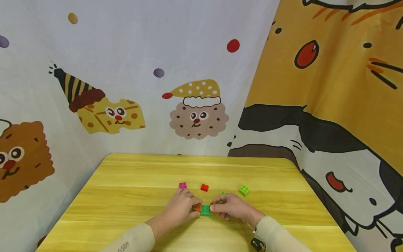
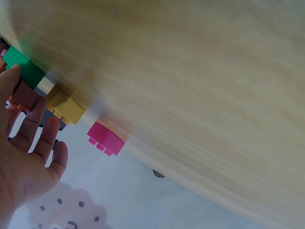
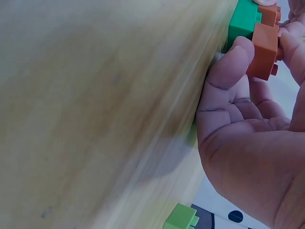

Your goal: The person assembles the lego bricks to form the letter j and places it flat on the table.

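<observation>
A green toy brick lies on the table between both hands, its studs facing up. My left hand pinches an orange-brown brick at the green brick's left end. At the right end, thumb and fingers of my right hand grip a second orange brick. In the right wrist view this orange brick sits on top of the green brick, its own studs up and partly hidden by fingers. From the left wrist, the orange-brown brick shows between thumb and fingers.
Beyond the hands lie a pink brick, a red brick and a lime brick. Another lime brick is mostly hidden behind the right hand. A yellow brick stands near the left fingers. A printed curtain hangs behind the wooden table.
</observation>
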{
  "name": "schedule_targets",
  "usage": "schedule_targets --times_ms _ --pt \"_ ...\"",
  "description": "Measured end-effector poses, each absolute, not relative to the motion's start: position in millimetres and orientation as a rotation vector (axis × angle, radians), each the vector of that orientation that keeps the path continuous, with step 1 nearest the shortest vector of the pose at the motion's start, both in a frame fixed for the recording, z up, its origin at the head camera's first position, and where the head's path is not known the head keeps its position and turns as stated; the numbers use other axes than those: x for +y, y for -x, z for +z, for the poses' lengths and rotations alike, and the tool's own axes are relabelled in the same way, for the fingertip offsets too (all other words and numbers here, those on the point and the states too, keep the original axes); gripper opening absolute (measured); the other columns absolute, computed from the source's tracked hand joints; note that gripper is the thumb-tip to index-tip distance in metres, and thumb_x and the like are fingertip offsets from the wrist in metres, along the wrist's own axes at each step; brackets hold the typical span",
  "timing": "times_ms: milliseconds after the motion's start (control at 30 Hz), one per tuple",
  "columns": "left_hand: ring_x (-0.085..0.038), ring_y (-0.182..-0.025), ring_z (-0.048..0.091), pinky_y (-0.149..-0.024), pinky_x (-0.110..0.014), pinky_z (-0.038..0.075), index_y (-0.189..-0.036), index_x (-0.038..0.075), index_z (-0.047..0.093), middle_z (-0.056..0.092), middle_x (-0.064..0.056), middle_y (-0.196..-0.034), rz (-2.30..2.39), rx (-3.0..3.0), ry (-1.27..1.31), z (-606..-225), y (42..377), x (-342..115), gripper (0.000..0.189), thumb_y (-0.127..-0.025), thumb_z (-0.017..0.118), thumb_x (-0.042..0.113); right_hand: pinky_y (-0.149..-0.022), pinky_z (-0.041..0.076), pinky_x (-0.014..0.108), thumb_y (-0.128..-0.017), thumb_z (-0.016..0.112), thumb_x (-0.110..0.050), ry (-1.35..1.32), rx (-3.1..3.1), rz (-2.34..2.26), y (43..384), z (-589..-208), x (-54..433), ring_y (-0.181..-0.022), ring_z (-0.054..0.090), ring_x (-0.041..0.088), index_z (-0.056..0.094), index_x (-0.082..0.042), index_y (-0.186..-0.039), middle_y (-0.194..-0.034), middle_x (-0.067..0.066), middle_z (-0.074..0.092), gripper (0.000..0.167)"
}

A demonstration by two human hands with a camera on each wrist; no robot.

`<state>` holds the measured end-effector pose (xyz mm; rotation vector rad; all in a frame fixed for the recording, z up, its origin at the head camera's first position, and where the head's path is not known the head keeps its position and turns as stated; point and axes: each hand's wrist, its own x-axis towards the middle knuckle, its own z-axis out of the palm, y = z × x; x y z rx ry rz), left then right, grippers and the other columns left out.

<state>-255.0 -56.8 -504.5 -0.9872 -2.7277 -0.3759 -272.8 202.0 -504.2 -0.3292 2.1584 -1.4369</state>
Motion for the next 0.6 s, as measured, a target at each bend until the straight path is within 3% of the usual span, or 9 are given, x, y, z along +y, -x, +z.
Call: schedule_targets --times_ms 600 --pt "-0.013 -0.095 0.054 -0.09 -0.04 0.043 -0.116 0.024 0.074 0.07 0.007 -0.104 -0.381 -2.718 0.987 -500.1 252.0 -56.8 0.04 -0.081 0.08 0.043 -0.055 0.049 0.033 -0.089 0.075 -0.038 0.375 2.257 -1.327 261.8 -495.9 195.1 -0.065 0.057 0.019 0.058 -0.003 -0.131 -0.082 0.011 0.066 0.057"
